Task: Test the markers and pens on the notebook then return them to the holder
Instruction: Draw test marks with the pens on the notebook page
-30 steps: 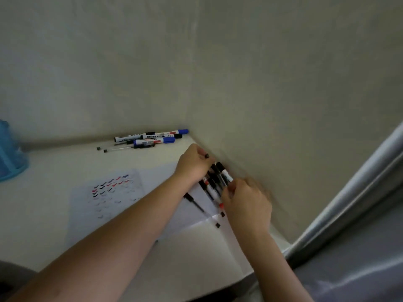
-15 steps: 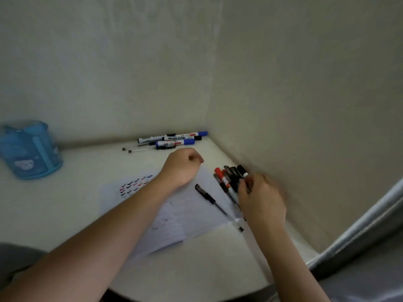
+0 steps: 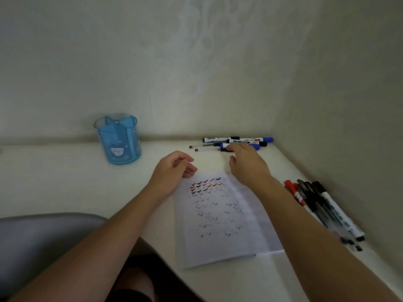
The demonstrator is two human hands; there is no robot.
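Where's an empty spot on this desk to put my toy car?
Bare desk lies between the blue pen holder and the notebook, and along the back wall between the holder and the blue-capped markers. It is crowded by the right wall, where the red and black markers are piled.

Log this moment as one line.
right hand: fingertips at far markers | left hand: idle by notebook | holder: upright
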